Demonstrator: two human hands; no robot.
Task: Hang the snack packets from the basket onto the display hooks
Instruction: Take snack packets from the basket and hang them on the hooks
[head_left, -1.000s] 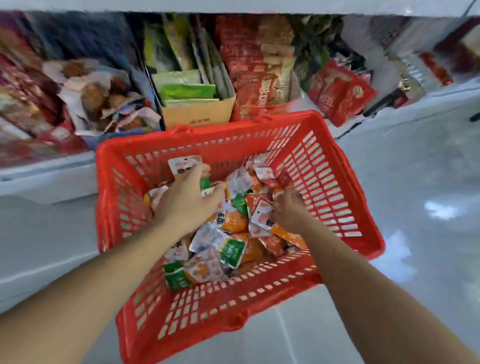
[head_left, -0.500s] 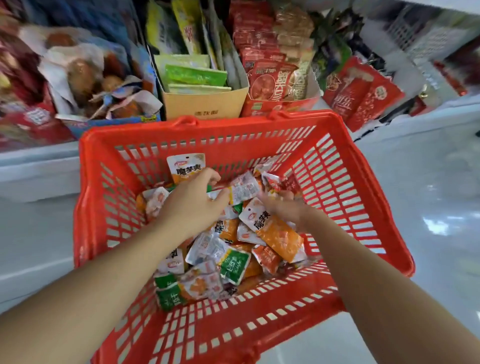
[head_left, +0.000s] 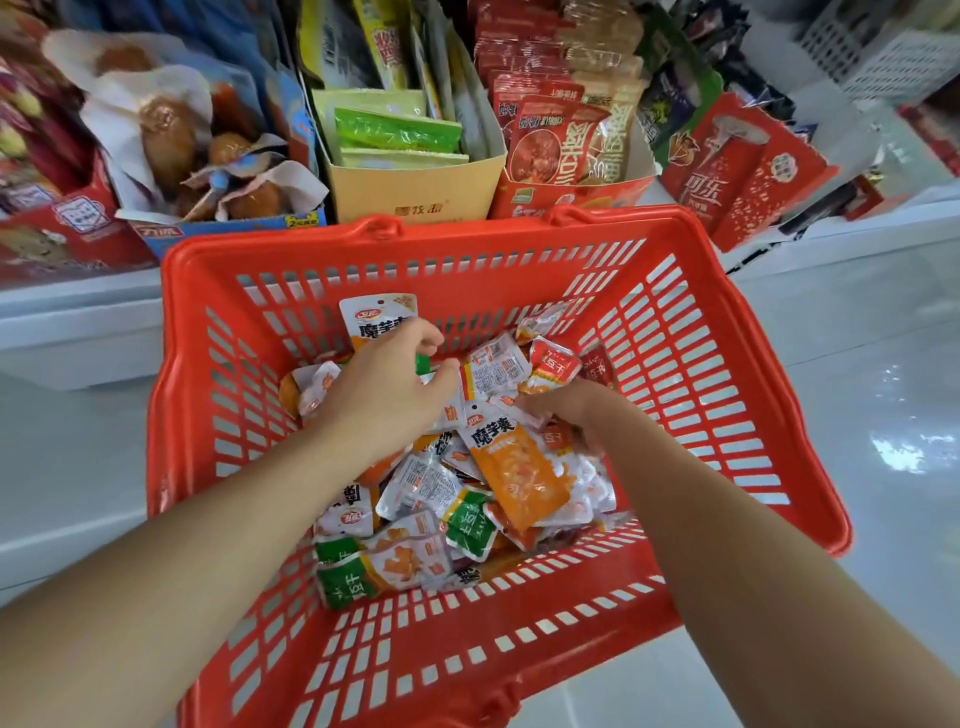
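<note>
At far left a white shelf (head_left: 78, 322) carries a blue box (head_left: 218, 228) of wrapped brown snacks, and next to it a tan box (head_left: 415, 192) of green sachets. Just in front of both stands the red basket (head_left: 727, 395), its slotted walls around a loose heap of small packets (head_left: 415, 488) in white, orange and green.

The left hand (head_left: 384, 389) reaches in from the near left side, palm down, fingers curled tight at the far edge of the heap. They close on a tall packet (head_left: 376, 319) (white top, orange below) that stands up behind the knuckles against the back wall.

To its right, the right hand (head_left: 569, 408) is dug into the heap with its fingers bent down and mostly buried. An orange packet (head_left: 524, 473) lies slanted just beside the wrist, touching it, but whether the hand has hold of this or any other packet cannot be made out.

Beyond the basket's right corner, red pouches (head_left: 743, 171) lean on the shelf, above the glossy pale floor (head_left: 857, 364).
</note>
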